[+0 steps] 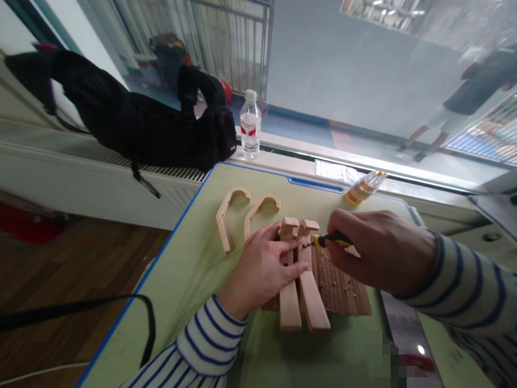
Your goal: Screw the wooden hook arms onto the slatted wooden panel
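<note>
My left hand (264,267) presses down on two upright wooden hook pieces (301,280) that lie on a slatted wooden board (343,291), fingers stretched over them. My right hand (375,248) is closed round a small screwdriver with a yellow and black handle (329,240); its tip touches the side of the right hook piece near its top. Both arms wear white sleeves with blue stripes.
Two more curved wooden hooks (246,215) lie on the green table (189,280) to the left. A small amber glue bottle (363,188) lies at the table's far edge. A water bottle (250,126) and a black bag (137,121) sit on the window ledge. A black strap (100,307) hangs at left.
</note>
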A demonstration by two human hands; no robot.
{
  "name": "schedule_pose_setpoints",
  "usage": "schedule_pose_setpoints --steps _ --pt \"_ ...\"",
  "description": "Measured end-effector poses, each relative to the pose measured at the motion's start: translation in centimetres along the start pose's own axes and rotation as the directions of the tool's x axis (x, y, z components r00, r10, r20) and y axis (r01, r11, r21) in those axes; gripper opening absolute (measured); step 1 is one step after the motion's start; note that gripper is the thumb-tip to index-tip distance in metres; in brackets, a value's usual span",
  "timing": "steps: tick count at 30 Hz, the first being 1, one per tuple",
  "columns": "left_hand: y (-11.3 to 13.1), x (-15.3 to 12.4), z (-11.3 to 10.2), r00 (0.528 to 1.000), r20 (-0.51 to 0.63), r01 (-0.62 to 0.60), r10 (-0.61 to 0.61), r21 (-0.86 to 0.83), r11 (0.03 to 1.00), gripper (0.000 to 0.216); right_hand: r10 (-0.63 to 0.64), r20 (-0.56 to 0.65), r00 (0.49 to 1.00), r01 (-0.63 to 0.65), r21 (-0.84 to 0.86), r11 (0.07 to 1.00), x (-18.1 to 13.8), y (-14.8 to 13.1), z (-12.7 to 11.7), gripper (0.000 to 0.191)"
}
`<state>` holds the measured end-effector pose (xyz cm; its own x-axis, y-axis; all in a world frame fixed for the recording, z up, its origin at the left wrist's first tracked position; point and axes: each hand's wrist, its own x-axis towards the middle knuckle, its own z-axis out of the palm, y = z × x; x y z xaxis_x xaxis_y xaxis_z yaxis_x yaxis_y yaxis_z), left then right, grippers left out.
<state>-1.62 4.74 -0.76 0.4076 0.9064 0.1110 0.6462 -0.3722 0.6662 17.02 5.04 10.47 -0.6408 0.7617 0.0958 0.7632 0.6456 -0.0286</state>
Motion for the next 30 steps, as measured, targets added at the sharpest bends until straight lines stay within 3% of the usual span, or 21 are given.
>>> schedule_pose_setpoints --steps 16,21,30 --pt "0.05 0.03 -0.06 1.0 0.006 0.001 -0.001 0.002 1.0 0.047 0.011 0.021 1.0 -0.01 -0.041 0.999 -0.01 -0.04 -0.14 0.009" --pt "0.08 0.02 -0.13 1.0 -0.001 -0.001 0.001 -0.012 1.0 0.046 0.008 0.079 0.997 -0.003 -0.056 0.998 0.12 -0.07 -0.57 0.007" --pt "0.07 -0.07 -0.18 1.0 0.005 0.014 -0.014 -0.024 1.0 0.046 -0.065 0.077 0.995 0.062 0.037 0.997 0.55 -0.16 -0.42 0.001"
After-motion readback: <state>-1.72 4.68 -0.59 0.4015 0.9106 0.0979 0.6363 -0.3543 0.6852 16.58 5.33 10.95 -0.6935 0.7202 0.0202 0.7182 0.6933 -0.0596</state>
